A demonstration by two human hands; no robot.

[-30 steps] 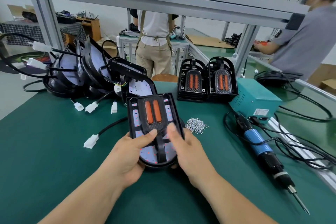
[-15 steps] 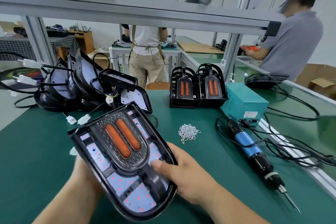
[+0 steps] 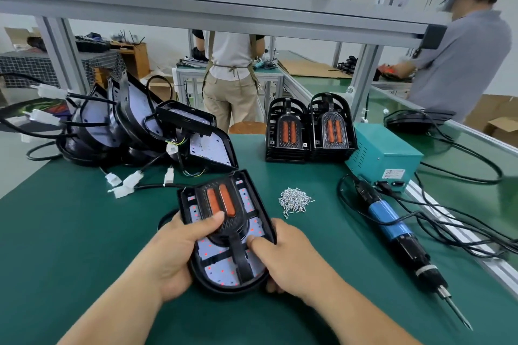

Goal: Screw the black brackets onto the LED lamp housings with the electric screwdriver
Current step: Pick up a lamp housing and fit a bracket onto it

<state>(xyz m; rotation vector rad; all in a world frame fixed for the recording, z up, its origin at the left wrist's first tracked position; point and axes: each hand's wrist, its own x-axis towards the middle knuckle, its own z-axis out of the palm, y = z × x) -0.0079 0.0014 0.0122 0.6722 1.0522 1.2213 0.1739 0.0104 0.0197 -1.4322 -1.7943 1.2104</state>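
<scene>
Bracket [image 3: 241, 259] black on red-dotted housing [image 3: 216, 271]

- 2 arms of the person show, each running from the picture's lower edge up to a grip.
- The left grip [image 3: 173, 258] is a bare hand. Its thumb [image 3: 208, 221] is broad, with a short, rounded nail at the tip.
- The right grip [image 3: 291, 258] is a bare hand too, with a blunt-tipped thumb [image 3: 256, 244] and faint knuckle ridges across the back.
- The left forearm [image 3: 117, 314] is uncovered along all its visible length, smooth, with a slim wrist.
- The right forearm [image 3: 364, 322] is likewise uncovered and smooth.
- Whether sleeves are worn higher up cannot be told.
</scene>
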